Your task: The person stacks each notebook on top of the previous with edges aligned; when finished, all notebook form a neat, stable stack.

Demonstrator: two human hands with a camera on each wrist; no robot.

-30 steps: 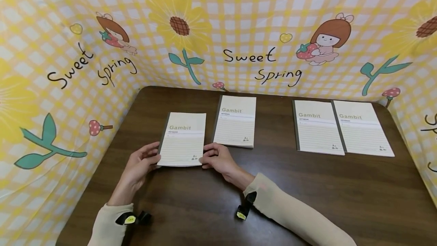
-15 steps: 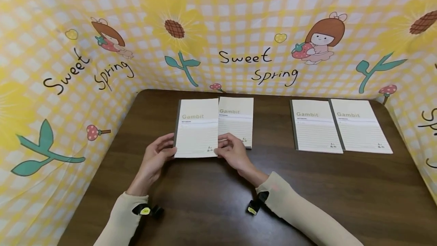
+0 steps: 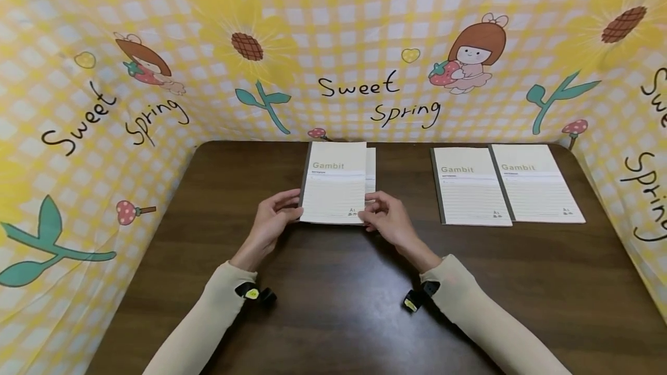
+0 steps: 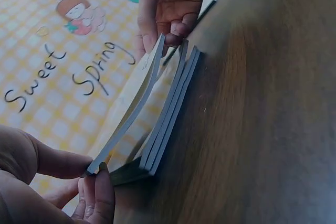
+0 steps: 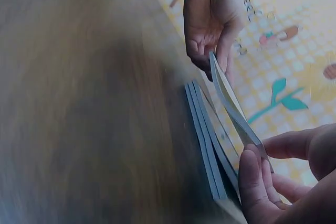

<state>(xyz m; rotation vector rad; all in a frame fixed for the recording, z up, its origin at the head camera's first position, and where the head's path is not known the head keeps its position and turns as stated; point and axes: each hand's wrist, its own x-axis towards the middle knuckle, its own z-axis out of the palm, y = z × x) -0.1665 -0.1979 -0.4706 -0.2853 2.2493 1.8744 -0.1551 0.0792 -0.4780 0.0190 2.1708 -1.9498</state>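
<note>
Starting left of centre in the head view: left hand (image 3: pixel 272 221), narrow pinch on the near left corner of a Gambit notebook (image 3: pixel 334 190), thumb on top, fingertips tucked under. Probably gripping right at the corner to leave the cover mostly uncovered and steer the spine side. Held mid-frame, face up, close to the back edge of the table (image 3: pixel 333 305), and lifted off a stack of notebooks (image 4: pixel 170 109) along the near edge at least; can't tell about the far edge. Bowed a bit in the left wrist view, likely from being floppy and supported mainly at two corners. Peeking out on the right: just a pale strip of the stack, so not lined up yet. Two or three in there, hard to count.

Next, right hand (image 3: pixel 388 219): same narrow pinch, near right corner, mirroring the left, presumably for keeping things level.

Off at right of frame: inner notebook (image 3: pixel 471 187) and outer notebook (image 3: pixel 539 184), flat, side by side, touching or slightly overlapping, can't say which. Both face up, dark spines to the left like the held one, maybe for easy matching. Well apart from both hands.
</note>
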